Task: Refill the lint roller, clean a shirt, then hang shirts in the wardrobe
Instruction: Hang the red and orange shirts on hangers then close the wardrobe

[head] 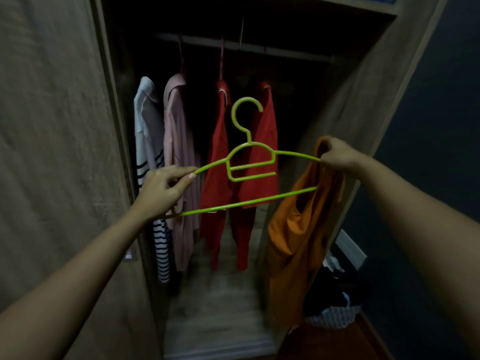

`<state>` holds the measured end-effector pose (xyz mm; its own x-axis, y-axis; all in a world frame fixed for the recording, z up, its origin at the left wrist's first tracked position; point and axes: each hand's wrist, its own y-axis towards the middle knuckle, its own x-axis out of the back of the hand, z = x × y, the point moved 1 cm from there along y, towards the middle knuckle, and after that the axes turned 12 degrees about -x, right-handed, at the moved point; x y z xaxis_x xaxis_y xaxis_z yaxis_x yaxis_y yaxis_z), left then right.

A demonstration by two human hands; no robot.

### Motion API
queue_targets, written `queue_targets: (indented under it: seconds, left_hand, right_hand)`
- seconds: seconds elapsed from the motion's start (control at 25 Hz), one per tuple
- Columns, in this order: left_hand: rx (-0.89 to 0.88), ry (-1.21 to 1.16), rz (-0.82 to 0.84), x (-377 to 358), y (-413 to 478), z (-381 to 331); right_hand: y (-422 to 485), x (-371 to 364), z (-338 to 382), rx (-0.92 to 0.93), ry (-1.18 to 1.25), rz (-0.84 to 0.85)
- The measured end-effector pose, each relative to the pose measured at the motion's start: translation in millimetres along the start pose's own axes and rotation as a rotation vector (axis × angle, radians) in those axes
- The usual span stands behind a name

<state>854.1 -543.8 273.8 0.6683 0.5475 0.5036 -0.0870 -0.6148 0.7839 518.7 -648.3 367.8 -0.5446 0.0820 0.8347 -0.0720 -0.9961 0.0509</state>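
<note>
A bright green plastic hanger (249,162) is held up in front of the open wardrobe, hook pointing up. My left hand (163,190) pinches its left shoulder end. My right hand (337,155) grips an orange shirt (296,245) at its top, right at the hanger's right tip. The orange shirt hangs down limp below that hand, covering the hanger's right end. Inside the wardrobe a rail (241,46) carries a pale striped shirt (150,162), a pink shirt (179,162) and two red shirts (220,172).
The wardrobe's wooden door (52,152) stands open at the left and its side panel (363,100) at the right. A laundry basket (335,313) with dark clothes sits on the floor at the lower right, beside a dark blue wall.
</note>
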Motion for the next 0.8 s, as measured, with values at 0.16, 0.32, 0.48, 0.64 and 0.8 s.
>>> queue_targets:
  seconds: [0.16,0.32,0.48,0.64,0.8]
  left_hand:
    - [-0.124,-0.055,-0.008,-32.9,-0.2,-28.8]
    - [-0.166,-0.131,-0.16,-39.5,-0.1,-33.5]
    - [-0.181,-0.035,-0.236,-35.8,6.6,-32.9]
    - [-0.346,0.175,-0.384,-54.2,-21.8,-65.3]
    - [-0.183,0.047,-0.049,-94.8,-69.1,-76.9]
  right_hand:
    - [-42.6,-20.5,46.5,0.323,-0.048,0.112]
    - [-55.8,-9.2,49.2,0.644,-0.531,-0.307]
    - [-63.1,-2.0,38.8,0.859,-0.523,-0.597]
    - [-63.9,-7.1,43.7,0.844,-0.411,-0.656]
    - [-70.0,5.0,50.1,0.862,-0.321,-0.67]
